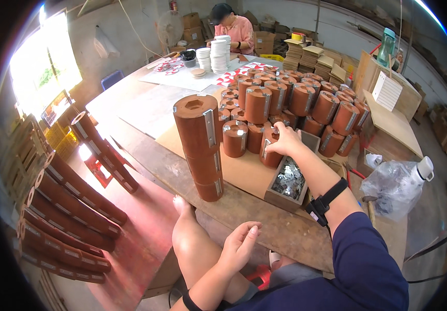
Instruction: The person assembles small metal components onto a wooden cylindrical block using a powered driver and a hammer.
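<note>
My right hand [284, 141] reaches across the bench, its fingers and thumb closed round the top of a short reddish-brown cylinder [270, 153] with a metal strip on its side. That cylinder stands at the near edge of a crowd of similar cylinders [258, 105]. Above my lap is my left hand [240, 243], fingers curled and thumb against them; whatever they hold, if anything, is hidden. Ahead of it a tall upright stack of brown cylinders [196, 122], with a hexagonal hole in its top, stands near the bench edge. Below my right forearm lies a wooden box [270, 196] of small metal plates [289, 179].
Long brown columns [70, 207] stand on a reddish board at left. A clear plastic bag [389, 189], a white bottle [424, 168] and a hammer [371, 205] lie at right. Across the table a person [239, 31] sits behind white disc stacks [218, 56]. Cardboard stacks [301, 54] stand behind.
</note>
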`<state>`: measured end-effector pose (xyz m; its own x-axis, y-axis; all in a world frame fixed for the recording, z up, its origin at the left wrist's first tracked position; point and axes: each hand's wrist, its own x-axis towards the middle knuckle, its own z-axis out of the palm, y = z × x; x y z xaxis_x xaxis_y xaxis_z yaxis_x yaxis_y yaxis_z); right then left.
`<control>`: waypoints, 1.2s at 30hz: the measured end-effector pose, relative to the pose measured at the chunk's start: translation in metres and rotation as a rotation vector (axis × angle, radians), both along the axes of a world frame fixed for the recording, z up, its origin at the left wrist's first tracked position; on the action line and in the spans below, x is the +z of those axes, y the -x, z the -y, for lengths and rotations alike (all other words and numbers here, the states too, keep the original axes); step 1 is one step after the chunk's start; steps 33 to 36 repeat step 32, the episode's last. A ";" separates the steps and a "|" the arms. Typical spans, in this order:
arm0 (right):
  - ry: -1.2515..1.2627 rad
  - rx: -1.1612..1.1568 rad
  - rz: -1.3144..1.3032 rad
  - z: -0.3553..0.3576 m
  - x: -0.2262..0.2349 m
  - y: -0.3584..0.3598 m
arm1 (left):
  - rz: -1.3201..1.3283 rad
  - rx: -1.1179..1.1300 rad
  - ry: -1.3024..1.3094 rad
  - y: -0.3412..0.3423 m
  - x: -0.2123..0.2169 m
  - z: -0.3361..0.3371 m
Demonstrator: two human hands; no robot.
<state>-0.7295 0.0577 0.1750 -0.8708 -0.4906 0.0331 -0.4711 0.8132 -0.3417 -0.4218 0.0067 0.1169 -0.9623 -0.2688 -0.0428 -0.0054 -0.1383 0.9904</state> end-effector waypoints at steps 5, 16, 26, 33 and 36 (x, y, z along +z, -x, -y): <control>-0.008 -0.099 0.076 0.005 -0.006 0.015 | 0.009 -0.018 0.048 0.002 0.000 -0.001; -0.106 0.035 -0.130 0.013 -0.009 -0.024 | 0.003 -0.006 0.126 0.011 -0.005 -0.002; 0.050 0.057 0.022 0.015 -0.020 -0.020 | 0.088 -0.057 0.232 0.012 -0.005 -0.008; 0.063 0.034 -0.050 0.013 -0.026 -0.015 | 0.087 -0.093 0.231 0.018 -0.009 -0.010; 0.063 0.034 -0.050 0.013 -0.026 -0.015 | 0.087 -0.093 0.231 0.018 -0.009 -0.010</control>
